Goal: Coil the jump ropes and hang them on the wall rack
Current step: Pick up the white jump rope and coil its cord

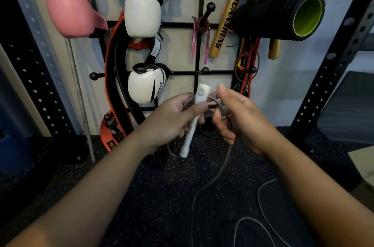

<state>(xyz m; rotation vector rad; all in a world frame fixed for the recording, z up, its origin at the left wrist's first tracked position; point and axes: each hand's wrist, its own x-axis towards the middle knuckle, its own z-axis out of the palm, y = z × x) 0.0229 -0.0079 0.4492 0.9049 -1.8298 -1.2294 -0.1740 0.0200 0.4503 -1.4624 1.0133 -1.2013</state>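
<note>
— So which step is this?
— Coiling, I'd judge: the left hand has its grip clamped on the white plastic jump-rope handle with grey cord loops, held before the black wire wall rack. The right hand pinches the thin grey cord, whose slack lies on the floor.
— And the handle?
— Long axis near upright, leaning slightly; next move needs another loop gathered

Three boxing gloves; two gold sticks; one foam roller; perhaps two jump ropes.
</note>
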